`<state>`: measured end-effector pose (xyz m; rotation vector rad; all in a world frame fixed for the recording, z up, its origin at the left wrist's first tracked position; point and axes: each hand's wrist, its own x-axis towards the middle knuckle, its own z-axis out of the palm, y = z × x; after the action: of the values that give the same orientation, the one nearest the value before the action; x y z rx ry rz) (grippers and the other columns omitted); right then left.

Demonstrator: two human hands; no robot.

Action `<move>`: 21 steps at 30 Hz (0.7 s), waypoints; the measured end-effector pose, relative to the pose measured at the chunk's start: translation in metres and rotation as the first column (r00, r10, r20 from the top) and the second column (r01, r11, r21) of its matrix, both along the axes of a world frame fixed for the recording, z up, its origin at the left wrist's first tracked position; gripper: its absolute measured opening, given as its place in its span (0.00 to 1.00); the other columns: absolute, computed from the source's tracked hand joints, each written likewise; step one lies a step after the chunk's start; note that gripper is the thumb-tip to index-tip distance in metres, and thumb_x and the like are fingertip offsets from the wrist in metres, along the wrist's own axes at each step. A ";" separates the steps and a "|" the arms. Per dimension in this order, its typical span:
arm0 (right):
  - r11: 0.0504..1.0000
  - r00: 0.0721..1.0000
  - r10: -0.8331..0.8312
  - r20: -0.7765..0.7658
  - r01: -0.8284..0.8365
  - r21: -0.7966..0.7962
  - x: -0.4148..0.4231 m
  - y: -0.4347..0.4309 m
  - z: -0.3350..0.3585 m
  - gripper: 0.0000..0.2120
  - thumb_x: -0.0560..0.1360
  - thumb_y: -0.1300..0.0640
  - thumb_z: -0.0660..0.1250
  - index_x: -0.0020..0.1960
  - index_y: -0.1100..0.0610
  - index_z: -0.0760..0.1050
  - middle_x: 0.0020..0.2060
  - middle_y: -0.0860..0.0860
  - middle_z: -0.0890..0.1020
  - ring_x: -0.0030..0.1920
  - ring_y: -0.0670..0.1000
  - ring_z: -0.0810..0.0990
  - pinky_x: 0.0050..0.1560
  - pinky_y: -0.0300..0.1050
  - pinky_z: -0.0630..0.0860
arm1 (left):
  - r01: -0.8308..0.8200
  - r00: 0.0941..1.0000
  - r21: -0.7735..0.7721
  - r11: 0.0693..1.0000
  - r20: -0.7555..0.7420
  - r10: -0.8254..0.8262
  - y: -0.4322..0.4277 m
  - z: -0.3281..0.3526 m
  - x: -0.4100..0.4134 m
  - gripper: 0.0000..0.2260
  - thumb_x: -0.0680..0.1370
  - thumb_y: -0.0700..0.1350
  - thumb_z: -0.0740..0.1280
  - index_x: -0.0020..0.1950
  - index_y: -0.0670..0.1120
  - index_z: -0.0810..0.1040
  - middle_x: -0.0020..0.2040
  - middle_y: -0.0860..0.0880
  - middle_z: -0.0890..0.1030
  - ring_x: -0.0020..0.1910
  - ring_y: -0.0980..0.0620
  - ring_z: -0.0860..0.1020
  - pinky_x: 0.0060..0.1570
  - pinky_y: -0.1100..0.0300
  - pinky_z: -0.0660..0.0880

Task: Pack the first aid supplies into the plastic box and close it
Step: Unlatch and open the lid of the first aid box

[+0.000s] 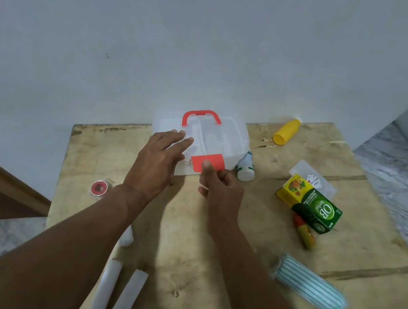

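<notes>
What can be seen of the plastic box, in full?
The plastic box is translucent white, with a red handle upright on its lid and a red latch in front. The lid is down. It sits on the wooden board by the wall. The left hand rests straight fingers on the lid; the right hand pinches the latch. A white bottle lies beside it.

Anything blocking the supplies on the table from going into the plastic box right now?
Yes: the plastic box has its lid down, left hand flat on top, right hand pinching the red latch at the front. The green carton and yellow bottle lie outside on the table.
</notes>
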<state>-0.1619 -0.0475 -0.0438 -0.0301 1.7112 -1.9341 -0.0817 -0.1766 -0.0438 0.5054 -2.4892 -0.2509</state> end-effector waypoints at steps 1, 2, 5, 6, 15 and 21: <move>0.999 0.995 0.030 -0.092 -0.027 0.042 -0.003 0.003 0.003 0.11 0.72 0.51 0.75 0.40 0.57 0.79 0.35 0.51 0.82 0.37 0.47 0.80 0.42 0.46 0.79 | 0.003 1.000 0.005 1.000 -0.003 -0.003 0.000 0.001 0.000 0.26 0.64 0.27 0.78 0.61 0.39 0.82 0.59 0.39 0.82 0.57 0.36 0.80 0.57 0.50 0.76; 0.995 0.982 0.065 -0.177 -0.051 0.082 -0.006 0.006 0.005 0.10 0.72 0.50 0.75 0.42 0.57 0.80 0.36 0.50 0.83 0.38 0.47 0.80 0.44 0.48 0.80 | 0.004 1.000 0.012 1.000 -0.005 -0.004 0.001 0.001 0.000 0.26 0.65 0.27 0.78 0.61 0.39 0.82 0.59 0.39 0.82 0.57 0.36 0.80 0.56 0.50 0.76; 0.978 0.905 0.154 -0.396 -0.083 0.190 -0.021 0.010 0.016 0.08 0.72 0.54 0.75 0.49 0.55 0.80 0.41 0.47 0.84 0.42 0.45 0.81 0.48 0.46 0.80 | 0.006 1.000 0.040 0.999 0.003 -0.007 0.002 0.003 0.000 0.27 0.65 0.27 0.77 0.62 0.40 0.82 0.60 0.39 0.82 0.59 0.37 0.79 0.58 0.49 0.76; 0.968 0.864 0.185 -0.468 -0.077 0.240 -0.026 0.010 0.019 0.07 0.72 0.55 0.75 0.48 0.54 0.80 0.40 0.45 0.83 0.42 0.44 0.81 0.47 0.43 0.80 | 0.009 1.000 0.051 0.999 0.002 -0.009 0.003 0.003 0.000 0.27 0.65 0.27 0.77 0.63 0.40 0.82 0.60 0.39 0.81 0.59 0.37 0.79 0.57 0.48 0.77; 0.771 0.388 0.484 -0.784 0.235 0.592 -0.074 0.003 0.016 0.30 0.64 0.37 0.75 0.57 0.54 0.74 0.51 0.56 0.78 0.50 0.56 0.75 0.47 0.49 0.75 | 0.021 1.000 0.078 0.997 0.016 -0.022 -0.001 0.004 0.003 0.30 0.62 0.27 0.79 0.63 0.41 0.81 0.62 0.39 0.80 0.62 0.39 0.77 0.59 0.58 0.72; 0.802 0.249 0.567 -0.785 0.050 0.595 -0.085 0.004 0.014 0.22 0.70 0.42 0.72 0.62 0.45 0.72 0.67 0.64 0.70 0.69 0.64 0.67 0.60 0.58 0.76 | -0.084 0.984 0.258 0.962 -0.133 0.122 0.005 0.001 0.012 0.29 0.69 0.38 0.78 0.68 0.42 0.75 0.68 0.37 0.68 0.66 0.43 0.67 0.68 0.62 0.67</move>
<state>-0.2471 -0.0439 -0.0296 -1.5149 2.6584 -1.0154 -0.0695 -0.1717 -0.0423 0.6927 -2.2906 -0.5474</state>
